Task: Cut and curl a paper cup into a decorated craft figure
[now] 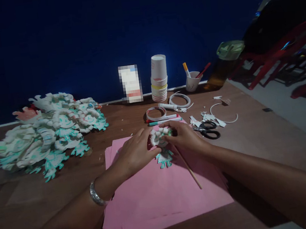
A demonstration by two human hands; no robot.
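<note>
Over the far part of the pink paper stack [163, 198], the left hand [135, 150] is gripping a paper figure [164, 157] between thumb and fingers; the right hand [185, 136] is pinching its right side. Beyond the stack, inverted nested cups [159, 73] are standing; farther right, a paper cup [193, 83] is holding an orange-capped marker [186, 70] and a red item [204, 69]. The cups are bearing print too small to read.

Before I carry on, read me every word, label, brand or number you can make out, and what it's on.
None can be read clearly.
Stack of cups: faint reddish mark on the upper side, too blurred to read.
Small white cup: dark marks, too small to read.
White ring: reddish marks inside, too small to read.
Pale panel by the wall: pixelated, unreadable.
</note>
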